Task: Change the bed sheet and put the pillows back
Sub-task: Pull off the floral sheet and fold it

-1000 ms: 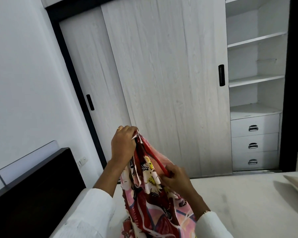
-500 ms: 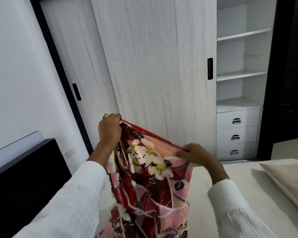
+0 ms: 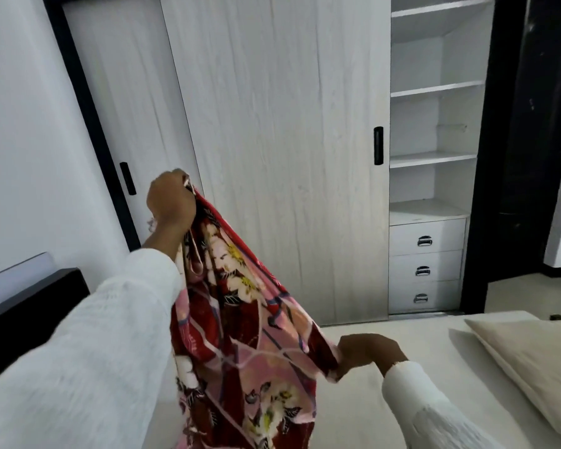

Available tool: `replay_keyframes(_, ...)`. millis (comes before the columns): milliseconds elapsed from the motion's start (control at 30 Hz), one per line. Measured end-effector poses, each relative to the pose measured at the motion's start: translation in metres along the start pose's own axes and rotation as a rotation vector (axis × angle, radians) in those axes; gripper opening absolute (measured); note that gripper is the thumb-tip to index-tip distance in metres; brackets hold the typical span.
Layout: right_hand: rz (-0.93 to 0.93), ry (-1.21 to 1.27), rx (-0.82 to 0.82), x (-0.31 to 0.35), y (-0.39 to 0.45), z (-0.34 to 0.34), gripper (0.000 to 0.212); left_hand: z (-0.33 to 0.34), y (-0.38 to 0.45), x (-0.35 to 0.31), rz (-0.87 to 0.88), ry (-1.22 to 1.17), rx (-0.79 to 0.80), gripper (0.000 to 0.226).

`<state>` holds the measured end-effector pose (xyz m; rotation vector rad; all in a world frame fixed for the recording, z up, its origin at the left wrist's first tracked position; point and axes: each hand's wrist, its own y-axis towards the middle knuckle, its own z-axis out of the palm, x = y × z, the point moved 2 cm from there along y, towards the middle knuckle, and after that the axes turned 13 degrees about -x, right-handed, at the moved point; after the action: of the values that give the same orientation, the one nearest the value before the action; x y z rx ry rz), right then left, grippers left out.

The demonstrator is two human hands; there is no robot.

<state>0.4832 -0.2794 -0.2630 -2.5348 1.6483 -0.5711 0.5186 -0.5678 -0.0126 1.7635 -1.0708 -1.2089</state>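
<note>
Pinching the floral bed sheet (image 3: 240,319) by one corner in my raised left hand (image 3: 170,199) at ten o'clock and along its edge in my right hand (image 3: 366,353) at four o'clock above the bare mattress (image 3: 402,332), I could lose a corner if it snags while folded.

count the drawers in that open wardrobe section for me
3, stacked one above the other below the open shelves at right: top drawer, middle drawer and bottom drawer, each with a metal handle. The sliding door may hide more.
</note>
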Motion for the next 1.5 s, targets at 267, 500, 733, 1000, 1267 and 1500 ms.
replay_keyframes(267,0.239,-0.126,-0.792,-0.017,0.015,-0.079,0.033,-0.024,0.009,0.016,-0.167,-0.079,-0.115,0.036)
replay_keyframes(500,0.084,-0.090,-0.757,-0.020,0.020,-0.092,0.036,-0.031,0.014,0.026,-0.249,-0.045,-0.106,0.028)
replay_keyframes(733,0.259,0.894,-1.545,-0.055,-0.006,-0.134,0.031,-0.025,0.015,0.007,-0.209,-0.111,-0.099,0.028)
replay_keyframes(1000,-0.088,1.265,-0.888,-0.024,-0.026,-0.091,0.025,-0.009,0.014,0.005,-0.215,-0.154,-0.049,0.027)
replay_keyframes(1267,-0.264,0.245,0.050,0.067,-0.023,0.072,0.037,-0.009,0.001,-0.005,-0.179,-0.323,-0.077,0.040)
replay_keyframes(1500,-0.418,0.573,0.171,0.096,-0.034,0.076,0.033,-0.038,0.008,0.018,-0.078,-0.409,-0.022,0.033)
